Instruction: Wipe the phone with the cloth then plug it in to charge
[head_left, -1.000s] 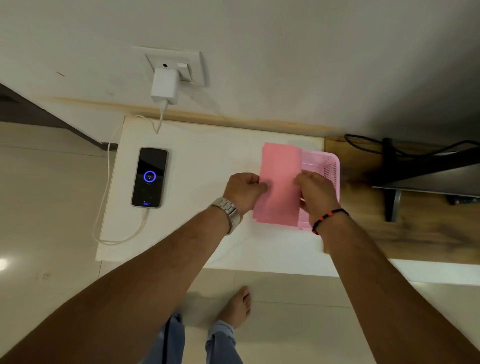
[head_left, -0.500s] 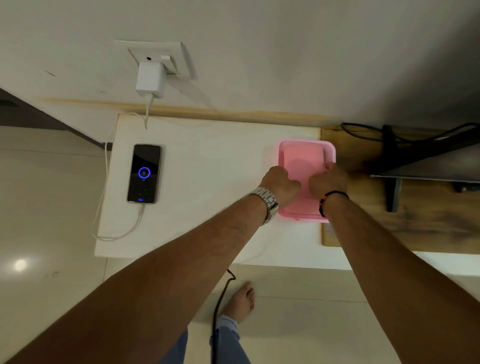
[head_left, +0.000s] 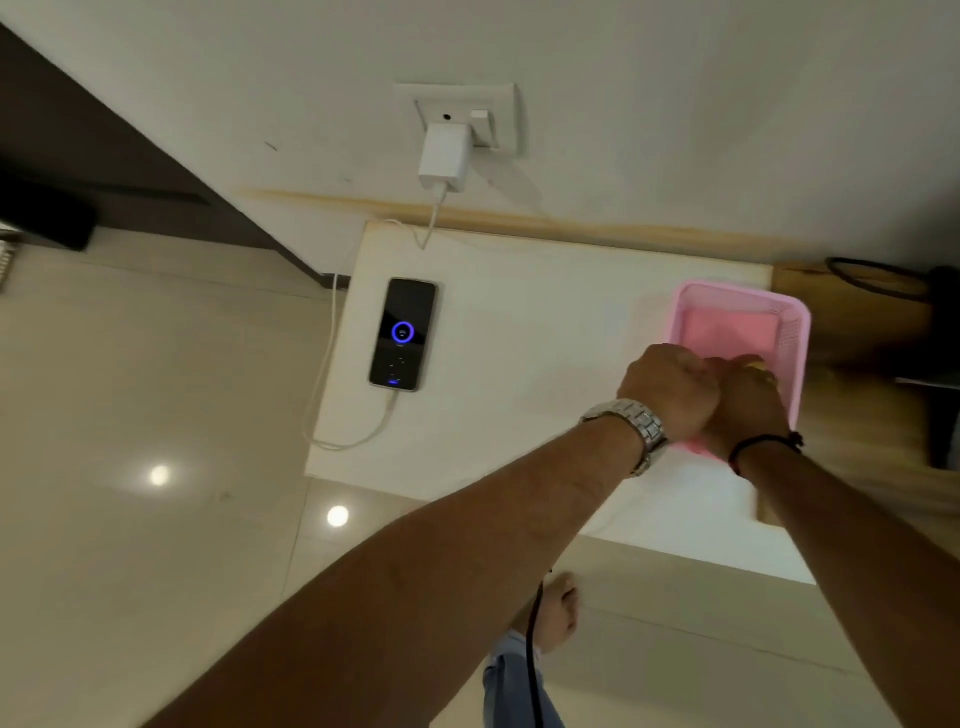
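Note:
The black phone (head_left: 402, 335) lies face up at the left end of the white table (head_left: 519, 312), its screen showing a blue ring. A white cable (head_left: 332, 364) runs from its near end to the white charger (head_left: 444, 161) in the wall socket (head_left: 467, 117). The pink cloth (head_left: 727, 330) lies folded inside the pink basket (head_left: 800, 322) at the table's right end. My left hand (head_left: 670, 389) and my right hand (head_left: 748, 400) are pressed together over the basket's near end. Their fingers curl down onto the cloth's near edge and hide it.
A wooden surface (head_left: 857, 415) adjoins the table on the right, with a black stand (head_left: 945, 364) and a black cable (head_left: 872, 275) on it. Below the table lie a tiled floor (head_left: 156, 519), my bare foot (head_left: 561, 613) and a hanging black cord (head_left: 532, 649).
Both hands lowered the upright cloth into the basket, and it now lies flat there. The hands have since drawn together at the basket's near end. The phone stayed put.

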